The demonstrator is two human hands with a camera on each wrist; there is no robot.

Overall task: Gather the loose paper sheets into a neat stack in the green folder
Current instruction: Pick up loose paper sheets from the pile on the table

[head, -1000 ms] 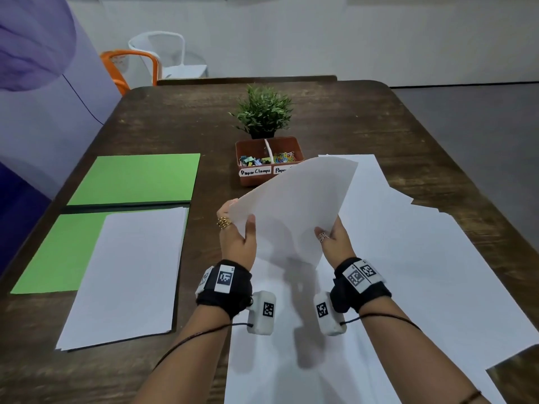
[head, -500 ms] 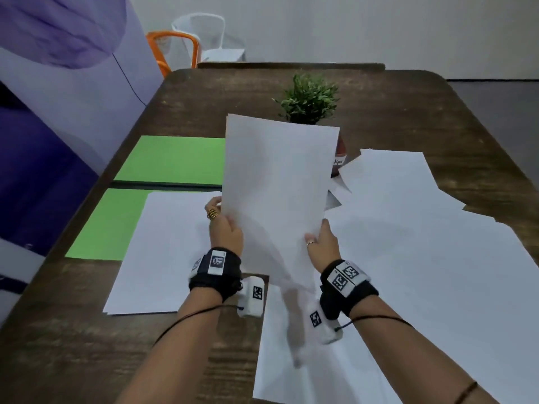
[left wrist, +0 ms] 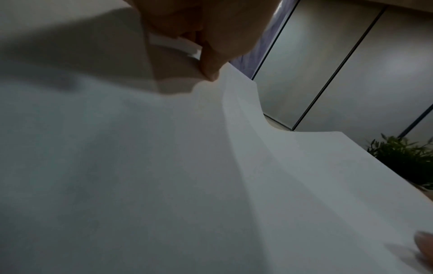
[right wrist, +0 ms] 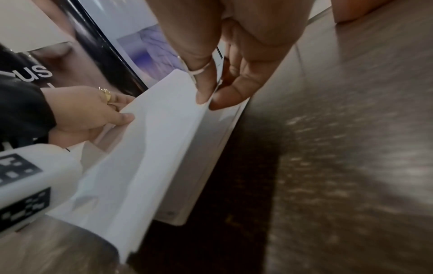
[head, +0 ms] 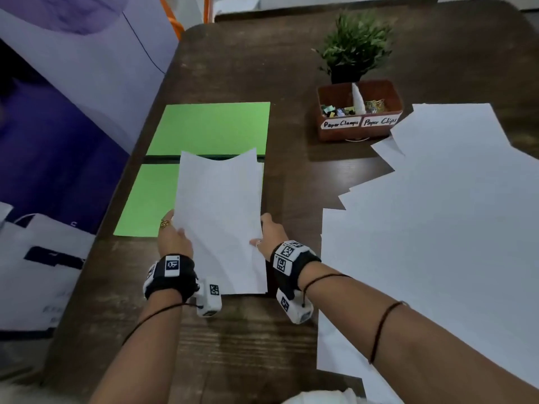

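Observation:
The open green folder (head: 210, 126) lies at the table's left, its near half (head: 145, 202) partly covered by a white stack (head: 261, 275). Both hands hold one sagging white sheet (head: 218, 217) just above that stack. My left hand (head: 173, 237) grips its left edge, thumb on top; in the right wrist view this hand (right wrist: 93, 113) pinches the sheet (right wrist: 145, 148). My right hand (head: 269, 234) pinches the right edge between thumb and fingers (right wrist: 203, 92). The left wrist view is filled by the sheet (left wrist: 187, 176). Several loose sheets (head: 437, 214) spread over the table's right.
A brown box (head: 360, 112) labelled for paper clamps and clips stands at the back, with a small potted plant (head: 354, 53) behind it. Bare dark wood (head: 248, 345) lies in front of the folder. A purple panel (head: 73, 97) borders the table's left edge.
Both hands have carried the sheet from the loose pile leftward and lowered it from upright to nearly flat over the stack in the folder. The head view has turned left and down.

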